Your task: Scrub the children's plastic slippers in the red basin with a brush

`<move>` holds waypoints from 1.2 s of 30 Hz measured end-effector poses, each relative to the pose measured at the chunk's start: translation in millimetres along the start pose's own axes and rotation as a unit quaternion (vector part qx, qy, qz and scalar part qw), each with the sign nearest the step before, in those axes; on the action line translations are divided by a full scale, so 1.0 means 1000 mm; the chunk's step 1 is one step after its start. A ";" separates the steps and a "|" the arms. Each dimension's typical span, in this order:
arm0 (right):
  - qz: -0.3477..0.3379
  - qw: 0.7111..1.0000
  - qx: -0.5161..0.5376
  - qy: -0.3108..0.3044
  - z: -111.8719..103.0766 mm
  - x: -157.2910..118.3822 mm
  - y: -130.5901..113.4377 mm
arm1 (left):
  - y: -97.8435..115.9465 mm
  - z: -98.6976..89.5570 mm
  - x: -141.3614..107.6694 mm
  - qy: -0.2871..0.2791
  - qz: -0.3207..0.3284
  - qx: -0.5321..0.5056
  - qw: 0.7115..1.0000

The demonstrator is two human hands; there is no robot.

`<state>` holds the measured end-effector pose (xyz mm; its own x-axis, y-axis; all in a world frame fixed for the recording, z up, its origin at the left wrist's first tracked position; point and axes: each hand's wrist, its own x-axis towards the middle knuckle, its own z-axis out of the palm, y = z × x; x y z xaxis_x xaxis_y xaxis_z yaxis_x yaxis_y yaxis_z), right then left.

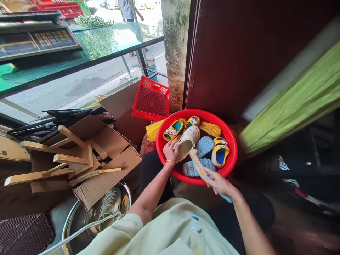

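Left fingers grip clog by rim

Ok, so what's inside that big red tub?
In the red tub are yellow cartoon clogs, one yellow sole and two light-blue soles facing up. A beige clog, gripped by the left hand, hides what's beneath it; shoes cover much of the tub's bottom.

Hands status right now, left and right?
Left hand: closed on the rim of the cream clog.
Right hand: closed around the blue handle of the brush, bristles near the clog.
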<state>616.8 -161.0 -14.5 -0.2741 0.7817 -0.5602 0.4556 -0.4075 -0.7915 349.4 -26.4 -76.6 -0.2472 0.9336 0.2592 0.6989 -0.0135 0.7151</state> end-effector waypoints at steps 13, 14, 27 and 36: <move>-0.038 0.951 0.230 0.201 0.019 0.001 0.010 | 0.048 0.027 -0.070 -0.408 0.253 0.154 0.864; -0.039 0.952 0.229 0.199 0.019 0.000 0.008 | 0.049 0.031 -0.071 -0.408 0.254 0.170 0.860; -0.062 0.932 0.254 0.252 0.027 0.001 0.011 | 0.060 0.000 -0.027 -0.404 0.226 0.065 0.884; -0.105 0.927 0.160 0.324 0.021 0.001 -0.001 | 0.074 -0.041 -0.002 -0.324 0.281 0.031 0.903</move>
<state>598.6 -169.3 -19.8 0.2845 0.9369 -0.2033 0.1467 -0.2521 -0.9565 373.9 -43.6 2.3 0.5878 0.7999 0.1208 0.6336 -0.5480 0.5460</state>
